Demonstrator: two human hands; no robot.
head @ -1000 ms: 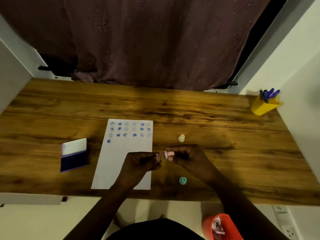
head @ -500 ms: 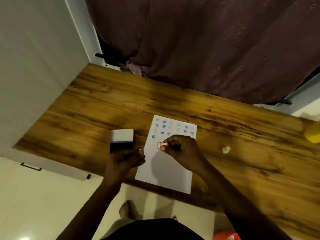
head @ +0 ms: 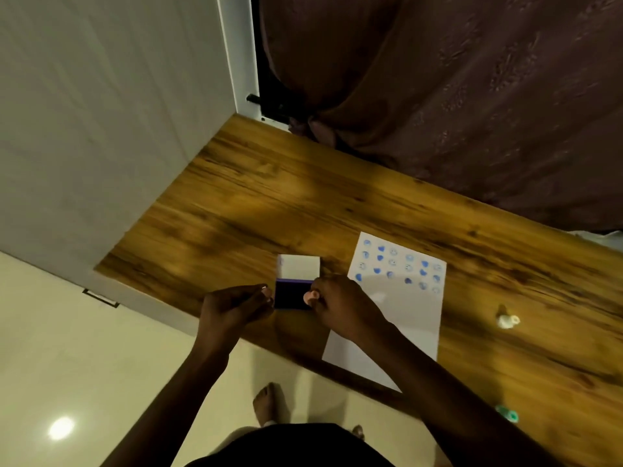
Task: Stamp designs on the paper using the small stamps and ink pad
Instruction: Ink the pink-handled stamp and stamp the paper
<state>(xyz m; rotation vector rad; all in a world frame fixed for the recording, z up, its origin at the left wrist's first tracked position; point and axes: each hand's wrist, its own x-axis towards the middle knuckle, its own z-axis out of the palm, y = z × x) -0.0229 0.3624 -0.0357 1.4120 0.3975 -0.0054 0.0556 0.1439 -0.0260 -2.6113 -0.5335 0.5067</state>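
Wooden tabletop (head: 256, 197). Ink pad (head: 292, 294), lid open, dark pad face up, just left of the paper (head: 404, 318). Right hand (head: 340, 306): fingers pinching a small pink stamp (head: 309, 297) at the pad's right edge. Left hand (head: 232, 306): fingers curled together at the pad's left edge. Paper: rows of blue prints along its far end. White stamp (head: 507, 320) and green stamp (head: 507, 414) lie to the right, apart.

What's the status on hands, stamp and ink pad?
Right hand pinching pink stamp at ink pad. Left hand curled beside pad, apparently empty. Paper partly stamped. Nothing blocking.
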